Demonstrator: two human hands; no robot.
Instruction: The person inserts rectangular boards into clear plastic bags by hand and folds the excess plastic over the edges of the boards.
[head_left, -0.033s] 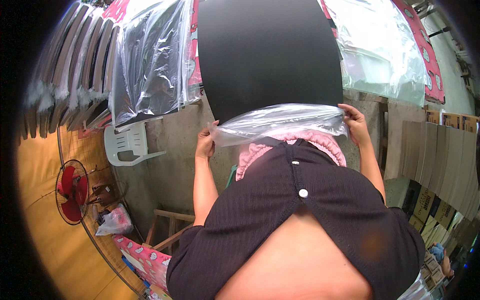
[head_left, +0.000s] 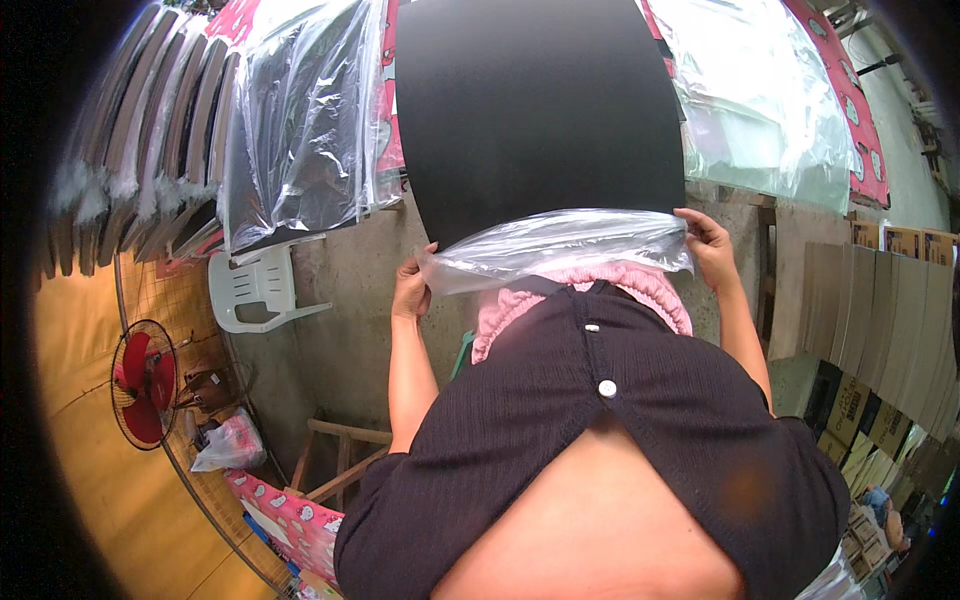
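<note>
A large black board (head_left: 540, 110) lies flat in front of me, its near end close to my waist. Clear plastic bag film (head_left: 560, 240) is bunched along that near edge. At the near left corner my left hand (head_left: 412, 287) is closed, pinching the film's left end. Opposite it, my right hand (head_left: 708, 243) grips the film at the near right corner, thumb and fingers pressed together. The film sags in folds between both hands. Whether the fingers also hold the board's edge, I cannot tell.
Left of the board lies a plastic-wrapped dark panel (head_left: 295, 130), beside a row of stacked boards (head_left: 150, 130). Clear plastic sheets (head_left: 765, 100) cover the right side. A white chair (head_left: 255, 290) and a red-bladed fan (head_left: 143, 385) stand left; cardboard stacks (head_left: 860, 300) stand right.
</note>
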